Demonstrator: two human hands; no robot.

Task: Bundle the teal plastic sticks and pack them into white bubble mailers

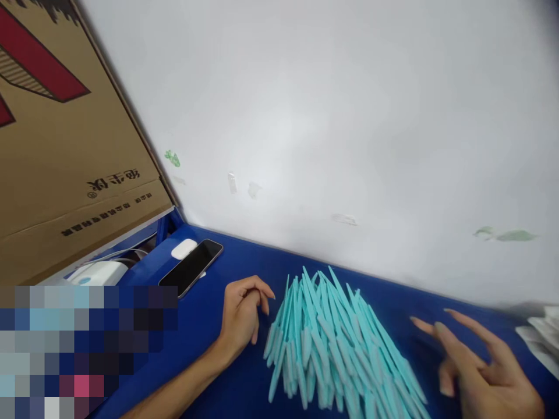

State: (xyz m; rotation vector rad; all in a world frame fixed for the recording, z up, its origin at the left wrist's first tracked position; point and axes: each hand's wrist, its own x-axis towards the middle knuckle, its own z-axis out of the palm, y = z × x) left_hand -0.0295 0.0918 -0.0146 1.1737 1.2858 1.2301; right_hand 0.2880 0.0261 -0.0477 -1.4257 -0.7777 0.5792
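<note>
A heap of slim turquoise sticks (336, 343), with tapered tips and paler, whitish covered ends, lies on the blue tabletop (209, 372). They look like capped eyebrow razors, but I cannot be sure of the kind. My left hand (244, 308) hovers at the heap's left edge, wrist bent and fingers loosely drooping, with nothing visible in it. To the right of the heap, apart from it, my right hand (484, 366) has its fingers spread and holds nothing visible. It is slightly blurred.
A black phone (192, 267) and a white earbud case (184, 249) lie at the back left. Beyond them stand a white device (100, 272) with a cable and a large cardboard box (87, 139). White wall (327, 116) bounds the table behind. Whitish sheets (544, 337) sit far right. Pixelation hides the lower left.
</note>
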